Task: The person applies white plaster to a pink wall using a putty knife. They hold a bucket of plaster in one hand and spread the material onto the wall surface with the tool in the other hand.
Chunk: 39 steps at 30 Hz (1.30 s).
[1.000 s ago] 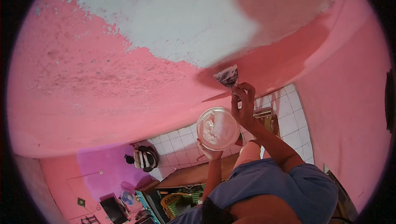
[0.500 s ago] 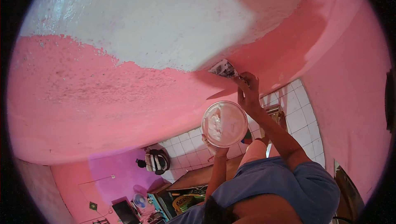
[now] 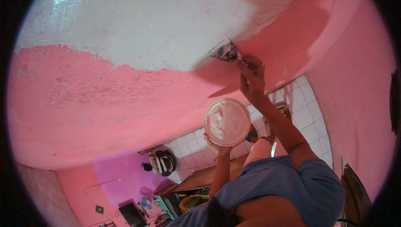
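Note:
My right hand (image 3: 252, 76) grips a putty knife whose smeared wide blade (image 3: 225, 50) lies at the lower edge of a white coated patch (image 3: 138, 26) on the pink wall (image 3: 83, 114), casting a shadow there. Below it, my left hand (image 3: 216, 143) holds up a round, shallow tub or lid (image 3: 232, 124) from underneath, with a lump of whitish paste in its left half. The white patch has a ragged lower border, and the pink surface under it looks speckled and rough at the left.
White floor tiles (image 3: 300, 110) run along the wall's foot. Lower down are a wooden cabinet (image 3: 209, 172), a striped bundle (image 3: 161, 164), a fan (image 3: 146, 202) and a dark flat screen (image 3: 131, 213). A dark opening (image 3: 355, 189) shows at the lower right.
The putty knife and my right hand have moved upward, the blade now reaching onto the white patch's edge. The tub in my left hand has shifted slightly right and up. The view has shifted a little.

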Each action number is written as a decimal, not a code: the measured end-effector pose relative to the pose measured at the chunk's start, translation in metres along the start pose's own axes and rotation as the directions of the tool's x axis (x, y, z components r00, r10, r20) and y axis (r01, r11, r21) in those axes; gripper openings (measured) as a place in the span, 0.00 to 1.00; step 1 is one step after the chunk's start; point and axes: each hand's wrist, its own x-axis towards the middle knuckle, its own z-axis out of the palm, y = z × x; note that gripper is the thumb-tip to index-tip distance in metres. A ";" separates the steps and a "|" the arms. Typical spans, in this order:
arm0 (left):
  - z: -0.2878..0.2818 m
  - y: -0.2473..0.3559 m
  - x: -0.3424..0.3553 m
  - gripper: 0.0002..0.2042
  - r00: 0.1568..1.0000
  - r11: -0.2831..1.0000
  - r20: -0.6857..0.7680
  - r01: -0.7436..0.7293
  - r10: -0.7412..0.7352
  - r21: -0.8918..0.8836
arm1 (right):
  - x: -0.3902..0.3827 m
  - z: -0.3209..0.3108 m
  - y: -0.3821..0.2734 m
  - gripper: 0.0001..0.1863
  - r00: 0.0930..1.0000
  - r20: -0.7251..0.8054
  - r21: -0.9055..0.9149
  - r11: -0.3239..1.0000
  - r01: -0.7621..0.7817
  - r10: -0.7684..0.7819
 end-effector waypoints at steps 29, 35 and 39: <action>-0.013 -0.001 0.001 0.37 0.999 0.998 -0.029 0.013 -0.015 -0.058 | -0.015 -0.046 0.003 0.25 0.998 0.044 -0.089 0.995 -0.038 0.042; 0.003 0.000 -0.004 0.35 0.999 1.000 -0.042 -0.007 0.006 -0.030 | 0.028 -0.028 -0.044 0.23 0.989 0.072 -0.040 0.990 0.133 -0.130; 0.003 0.004 -0.006 0.35 0.998 0.994 0.048 0.056 -0.051 -0.093 | 0.024 -0.021 -0.035 0.22 0.992 0.092 0.019 0.997 0.081 -0.083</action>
